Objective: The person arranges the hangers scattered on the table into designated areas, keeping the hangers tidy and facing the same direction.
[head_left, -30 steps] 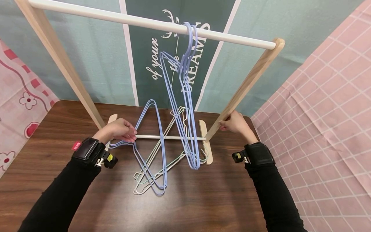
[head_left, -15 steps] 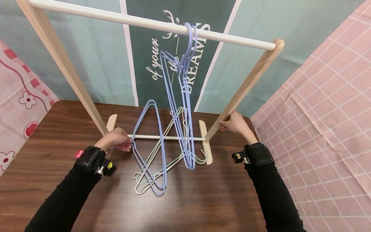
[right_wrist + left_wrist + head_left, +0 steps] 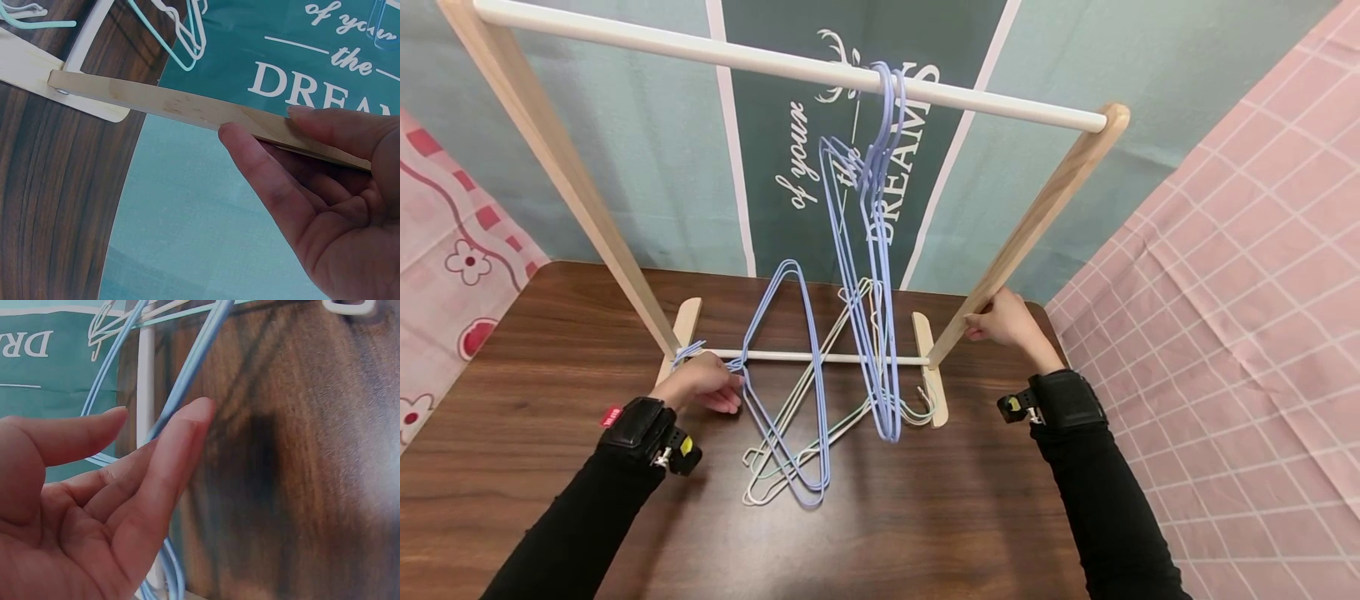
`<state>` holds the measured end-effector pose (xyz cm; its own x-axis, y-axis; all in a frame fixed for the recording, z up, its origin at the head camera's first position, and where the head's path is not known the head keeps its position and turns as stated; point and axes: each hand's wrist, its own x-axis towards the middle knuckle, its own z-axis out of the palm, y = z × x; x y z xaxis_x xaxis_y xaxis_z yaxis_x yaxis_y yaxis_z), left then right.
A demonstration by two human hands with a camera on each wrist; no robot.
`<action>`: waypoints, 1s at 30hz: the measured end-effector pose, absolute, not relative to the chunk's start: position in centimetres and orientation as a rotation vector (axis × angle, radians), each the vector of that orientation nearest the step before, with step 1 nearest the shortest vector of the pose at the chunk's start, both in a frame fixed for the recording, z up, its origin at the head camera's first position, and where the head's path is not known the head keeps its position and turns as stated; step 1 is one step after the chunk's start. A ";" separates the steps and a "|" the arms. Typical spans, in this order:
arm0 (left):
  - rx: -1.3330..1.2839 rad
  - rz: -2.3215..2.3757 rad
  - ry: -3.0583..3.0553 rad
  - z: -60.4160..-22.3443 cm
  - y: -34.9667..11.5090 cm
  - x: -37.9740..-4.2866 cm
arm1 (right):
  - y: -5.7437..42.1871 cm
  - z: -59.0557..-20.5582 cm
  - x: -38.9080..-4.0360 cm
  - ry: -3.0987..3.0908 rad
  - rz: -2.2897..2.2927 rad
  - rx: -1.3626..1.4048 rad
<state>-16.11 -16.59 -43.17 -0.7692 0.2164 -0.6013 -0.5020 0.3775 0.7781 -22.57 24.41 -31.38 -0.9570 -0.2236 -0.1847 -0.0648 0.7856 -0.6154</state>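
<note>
My left hand point(image 3: 703, 385) is low at the rack's left foot, beside two or so blue hangers point(image 3: 817, 358) lying on the table. In the left wrist view, its thumb stands apart from the relaxed fingers point(image 3: 169, 462); nothing is pinched, and the blue hangers point(image 3: 194, 353) pass behind the fingertips. My right hand point(image 3: 1006, 321) grips the right wooden post point(image 3: 1030, 225) of the rack near its lower end, thumb on one side and fingers on the other, as the right wrist view shows on the post point(image 3: 156, 97). Several blue hangers point(image 3: 871, 175) hang from the white top rail point(image 3: 790, 65).
White and mint hangers point(image 3: 809, 375) lie under the blue ones on the brown table point(image 3: 962, 517). A white lower bar point(image 3: 775, 356) joins the rack's feet. Behind stands a green and teal cloth point(image 3: 1045, 50), with pink cloths point(image 3: 1247, 275) at both sides.
My left hand has moved down and slightly left, off the hook end of the lying blue hangers, whose hooks now show. The hanging hangers have swung slightly. My right hand stays on the post.
</note>
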 end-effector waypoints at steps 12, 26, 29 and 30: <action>-0.265 1.523 1.926 -44.2 -16.2 -16.0 | 24.2 -31.3 -22.4 2.731 -0.933 -0.225; -0.288 1.585 1.925 -44.9 -16.0 -15.8 | 24.3 -31.4 -22.3 2.734 -0.922 -0.226; -0.302 1.601 1.923 -44.9 -16.0 -15.8 | 24.3 -31.3 -22.3 2.737 -0.916 -0.227; -0.303 1.607 1.920 -45.0 -16.0 -15.8 | 24.3 -31.3 -22.3 2.736 -0.916 -0.225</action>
